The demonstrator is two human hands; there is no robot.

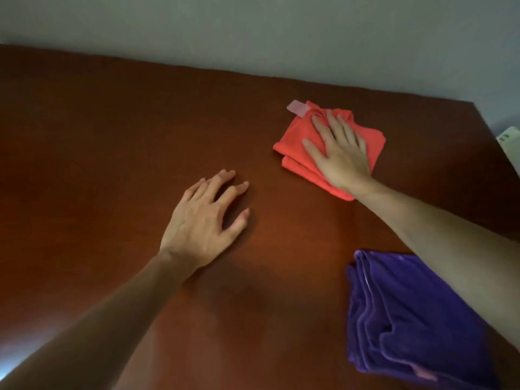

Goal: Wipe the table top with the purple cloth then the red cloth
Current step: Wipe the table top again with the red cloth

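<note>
Red cloth (298, 142) is pressed flat by the right hand (342, 153); left hand (202, 218) is rested open on the bench (98, 136). Folds could be bunched if pushed unevenly.

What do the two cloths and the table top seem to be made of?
Folded red cloth: looks like fine-napped microfibre, matte, with a pale sewn tag at one corner. Folded purple cloth: plusher, fleece-like pile with a slight sheen on its folds. Reddish-brown table top: smooth, probably varnished wood or laminate; soft reflections show, grain is unclear.
</note>
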